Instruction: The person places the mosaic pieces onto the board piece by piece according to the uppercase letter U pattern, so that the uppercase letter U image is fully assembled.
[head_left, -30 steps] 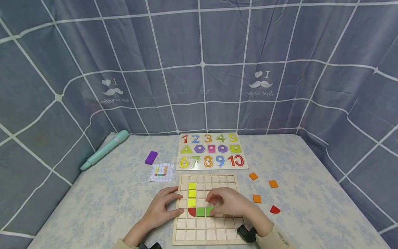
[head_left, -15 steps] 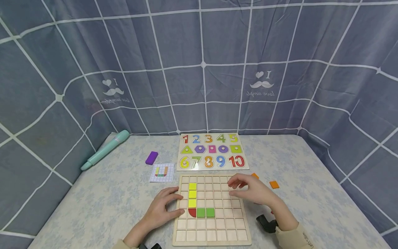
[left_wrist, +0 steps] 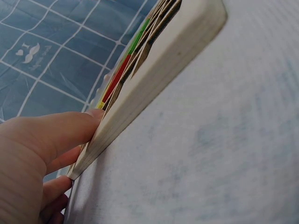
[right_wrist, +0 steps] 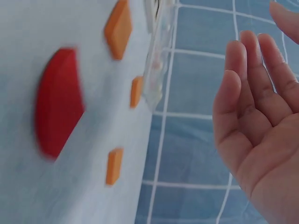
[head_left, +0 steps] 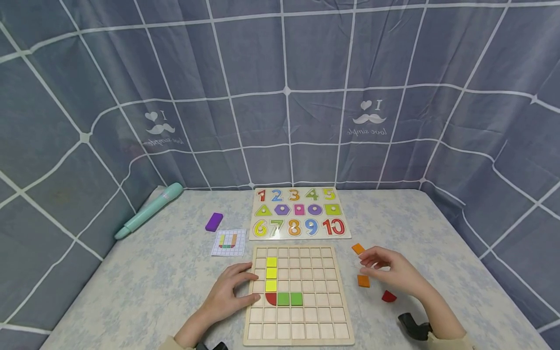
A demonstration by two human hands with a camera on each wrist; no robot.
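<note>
A wooden grid board [head_left: 299, 331] lies in front of me. In it sit a column of yellow square tiles [head_left: 271, 273], a red quarter-round tile [head_left: 271, 299] below them, and two green square tiles [head_left: 290, 299] in a row. My left hand [head_left: 229, 291] rests on the board's left edge, thumb on top. My right hand [head_left: 395, 272] hovers right of the board with relaxed fingers, holding nothing. Near its fingertips are orange tiles [head_left: 363, 281]; a loose red quarter-round tile [head_left: 389, 296] lies closer to me. The right wrist view shows three orange tiles [right_wrist: 118, 30], one hidden by the hand in the head view.
A printed pattern card [head_left: 229, 242] and a purple block [head_left: 214, 222] lie left of the board's far corner. Behind the board is a number-and-shape puzzle [head_left: 300, 214]. A mint-green tube-shaped object [head_left: 148, 211] lies at the far left, and a grid-patterned curtain [head_left: 245, 116] surrounds the table.
My right hand has let go of the second green tile, now lying in the grid, and moved right off the board to above the orange tiles. My left hand has stayed put.
</note>
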